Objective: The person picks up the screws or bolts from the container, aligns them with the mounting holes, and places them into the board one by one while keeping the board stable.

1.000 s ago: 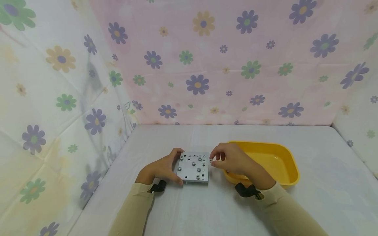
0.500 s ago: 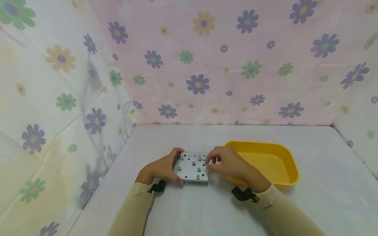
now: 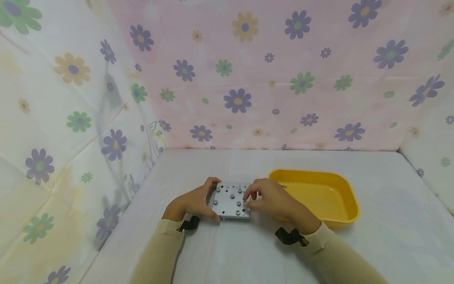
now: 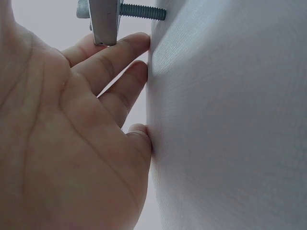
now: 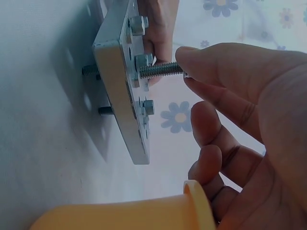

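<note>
A flat silver metal plate (image 3: 226, 209) with holes and several socket-head screws lies in front of me on the table. Its left side is gripped by my left hand (image 3: 195, 203), thumb at the near edge and a finger at the far corner. My right hand (image 3: 271, 199) pinches a threaded screw (image 5: 162, 70) by its head between thumb and forefinger, over the plate's right side. In the right wrist view its threaded end points at the plate's top face, beside seated screws. Threaded shanks stick out below the plate, one screw shank (image 4: 141, 11) showing in the left wrist view.
A yellow plastic tray (image 3: 349, 197) stands right of the plate, partly behind my right hand, with a thin metal piece (image 3: 283, 185) inside near its left wall. The white-covered table (image 3: 227, 252) runs back to a flowered cloth (image 3: 248, 79).
My right hand has moved left from beside the tray to over the plate's right side, then slightly nearer to me, carrying the screw. The left hand and plate have stayed put.
</note>
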Tool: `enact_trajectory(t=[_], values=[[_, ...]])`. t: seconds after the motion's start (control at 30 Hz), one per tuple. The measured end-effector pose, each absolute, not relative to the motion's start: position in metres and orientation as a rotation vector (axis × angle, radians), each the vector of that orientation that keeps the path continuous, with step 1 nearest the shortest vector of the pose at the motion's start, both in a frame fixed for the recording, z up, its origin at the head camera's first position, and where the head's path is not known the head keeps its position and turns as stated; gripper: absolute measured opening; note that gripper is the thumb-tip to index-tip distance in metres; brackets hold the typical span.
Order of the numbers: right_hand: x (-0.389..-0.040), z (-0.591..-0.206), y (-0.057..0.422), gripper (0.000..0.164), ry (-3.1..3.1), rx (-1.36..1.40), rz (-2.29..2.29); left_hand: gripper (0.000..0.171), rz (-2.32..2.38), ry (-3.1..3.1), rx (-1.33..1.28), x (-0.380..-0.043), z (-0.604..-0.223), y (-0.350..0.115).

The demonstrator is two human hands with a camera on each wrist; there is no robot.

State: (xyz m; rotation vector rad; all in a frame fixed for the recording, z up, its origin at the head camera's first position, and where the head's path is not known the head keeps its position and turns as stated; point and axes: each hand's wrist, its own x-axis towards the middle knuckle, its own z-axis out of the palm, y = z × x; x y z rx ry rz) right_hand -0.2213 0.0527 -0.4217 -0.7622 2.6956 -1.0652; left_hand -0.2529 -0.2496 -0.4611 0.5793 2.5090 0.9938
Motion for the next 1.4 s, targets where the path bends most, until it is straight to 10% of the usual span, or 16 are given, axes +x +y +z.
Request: enact_trajectory(t=[1.4], values=[[-0.2155,-0.4197,0.0447,0.009,2.757,-0.754,-0.959,0.128,0.974,2.522,0.577,-0.2522,-0.4614,-0.2494]])
